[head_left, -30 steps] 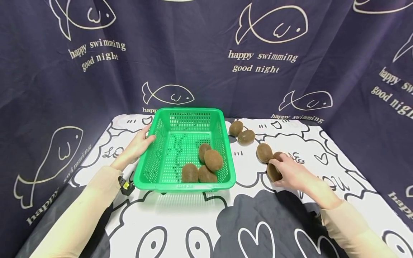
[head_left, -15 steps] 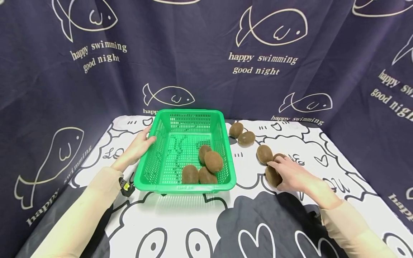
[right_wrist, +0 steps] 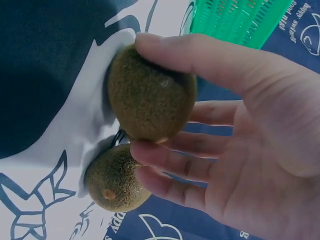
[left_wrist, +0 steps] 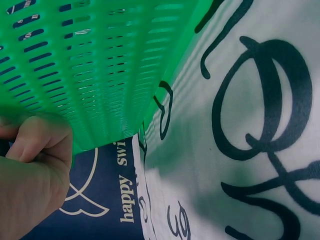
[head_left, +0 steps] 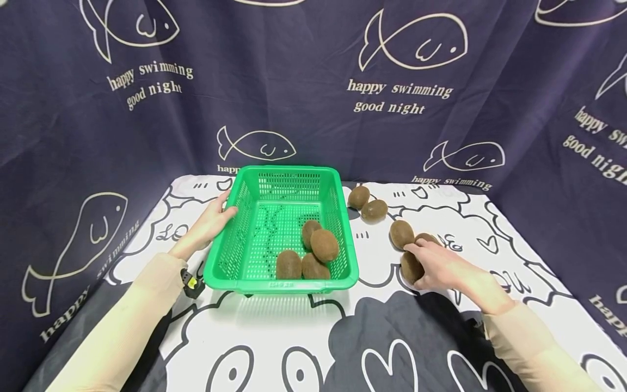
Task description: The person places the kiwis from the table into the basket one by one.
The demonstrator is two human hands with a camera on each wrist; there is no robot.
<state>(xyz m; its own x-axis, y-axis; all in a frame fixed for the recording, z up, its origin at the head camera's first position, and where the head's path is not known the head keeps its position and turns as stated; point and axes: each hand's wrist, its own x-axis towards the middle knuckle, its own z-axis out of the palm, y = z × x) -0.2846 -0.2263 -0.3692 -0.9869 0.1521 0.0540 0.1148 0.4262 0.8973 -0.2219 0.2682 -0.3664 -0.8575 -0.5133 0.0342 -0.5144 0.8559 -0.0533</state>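
My left hand [head_left: 209,222] grips the left rim of a green plastic basket [head_left: 281,285], with fingers curled over it in the left wrist view. Inside the basket, several brown kiwis [head_left: 324,245] sit toward the front right. On the right, my right hand [head_left: 443,265] holds a kiwi [right_wrist: 152,95] between thumb and fingertips, low over the tablecloth. A second kiwi [right_wrist: 117,177] lies right beside the ring and little fingers, partly covered by the hand in the head view. Another kiwi [head_left: 401,234] lies just beyond the held one.
Two more kiwis [head_left: 374,210] lie side by side behind the basket's right wall. A white and dark patterned cloth [head_left: 274,326] covers the table. Behind it hangs a dark blue curtain [head_left: 318,109] with fish drawings.
My right hand and the kiwi it holds have shifted slightly left, exposing more of the kiwi behind the fingers. The left hand and basket stay in place.
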